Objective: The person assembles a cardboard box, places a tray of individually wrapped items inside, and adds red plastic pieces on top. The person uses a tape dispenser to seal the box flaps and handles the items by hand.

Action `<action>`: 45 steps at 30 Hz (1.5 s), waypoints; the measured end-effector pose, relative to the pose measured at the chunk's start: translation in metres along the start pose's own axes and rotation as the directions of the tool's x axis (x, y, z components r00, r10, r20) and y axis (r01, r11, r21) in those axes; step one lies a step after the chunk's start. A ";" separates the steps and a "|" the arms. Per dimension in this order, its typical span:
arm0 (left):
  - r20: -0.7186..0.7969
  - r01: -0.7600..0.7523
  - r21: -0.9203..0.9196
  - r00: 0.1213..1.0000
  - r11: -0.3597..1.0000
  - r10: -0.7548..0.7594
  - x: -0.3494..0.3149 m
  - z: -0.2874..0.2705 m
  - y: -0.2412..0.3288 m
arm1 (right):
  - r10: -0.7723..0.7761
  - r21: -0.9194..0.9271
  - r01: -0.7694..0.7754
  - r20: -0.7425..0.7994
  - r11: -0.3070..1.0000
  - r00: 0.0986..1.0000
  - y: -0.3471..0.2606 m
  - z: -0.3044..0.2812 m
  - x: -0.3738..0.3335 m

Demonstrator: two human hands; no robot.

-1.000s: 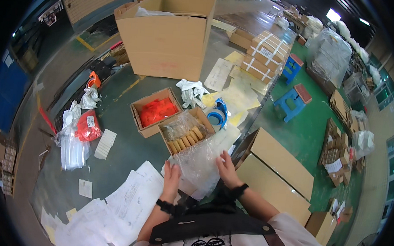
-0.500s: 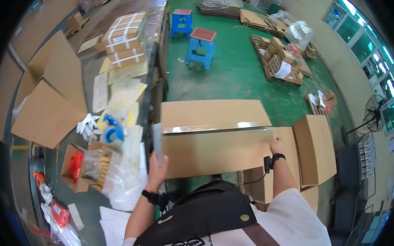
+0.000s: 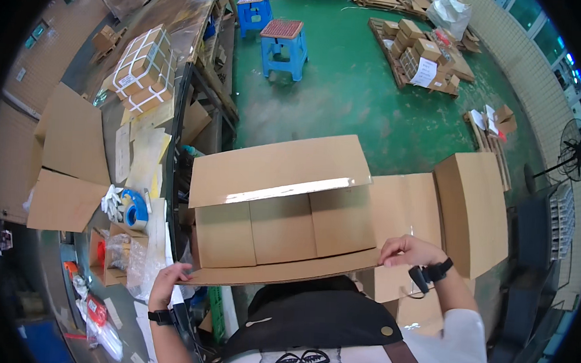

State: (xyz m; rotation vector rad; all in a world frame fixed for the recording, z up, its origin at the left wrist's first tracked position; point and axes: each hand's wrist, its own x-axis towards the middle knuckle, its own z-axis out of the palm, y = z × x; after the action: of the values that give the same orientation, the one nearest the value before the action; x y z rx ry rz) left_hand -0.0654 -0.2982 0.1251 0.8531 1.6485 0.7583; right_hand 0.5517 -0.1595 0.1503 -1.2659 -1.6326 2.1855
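Observation:
A brown cardboard box (image 3: 281, 227) lies in front of me with its top open and its inside showing. Its far flap (image 3: 275, 164) leans up, with shiny clear tape along the lower edge. The near flap (image 3: 286, 267) is tilted toward my body, gripped at both ends. My left hand (image 3: 169, 283) pinches its left corner. At the right corner, my right hand (image 3: 408, 251) has its thumb and fingers closed on the same flap. Both wrists wear black bands.
On the left, a workbench (image 3: 120, 297) carries strapped cartons (image 3: 142, 68), a blue tape dispenser (image 3: 134, 209), white gloves (image 3: 112, 203) and bubble wrap. Another open carton (image 3: 476, 217) stands right. Blue stools (image 3: 284, 50) and a loaded pallet (image 3: 418, 57) are farther off; a fan (image 3: 571, 153) is at right.
The box's top flaps were closed together and are now parted, exposing the inside. My left hand moved down-left to the near flap's left corner; my right hand moved down to its right corner.

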 end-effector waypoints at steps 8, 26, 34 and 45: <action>0.281 -0.446 0.853 0.830 0.272 0.483 -0.026 0.115 0.030 | -0.100 -0.961 -0.067 -0.096 0.268 0.990 -0.002 0.081 0.038; 0.305 -0.329 0.906 0.944 0.265 0.130 -0.120 0.149 -0.183 | -0.022 -0.947 -0.287 -0.293 0.142 0.956 0.182 0.227 0.006; 0.165 0.078 0.360 0.975 0.930 -0.145 -0.013 0.187 -0.223 | 0.490 -0.654 -0.587 -0.357 0.477 0.795 0.198 0.208 0.153; 0.139 0.426 -0.730 0.858 0.535 -0.494 0.082 0.195 -0.150 | 0.179 0.421 -0.003 -0.379 0.907 0.908 0.047 0.120 0.227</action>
State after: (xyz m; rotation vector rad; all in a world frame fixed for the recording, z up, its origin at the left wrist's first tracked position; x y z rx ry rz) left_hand 0.0878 -0.2995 -0.0834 -0.2241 1.3389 0.9756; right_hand 0.3419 -0.1401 -0.0037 -1.5511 -0.9079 1.9816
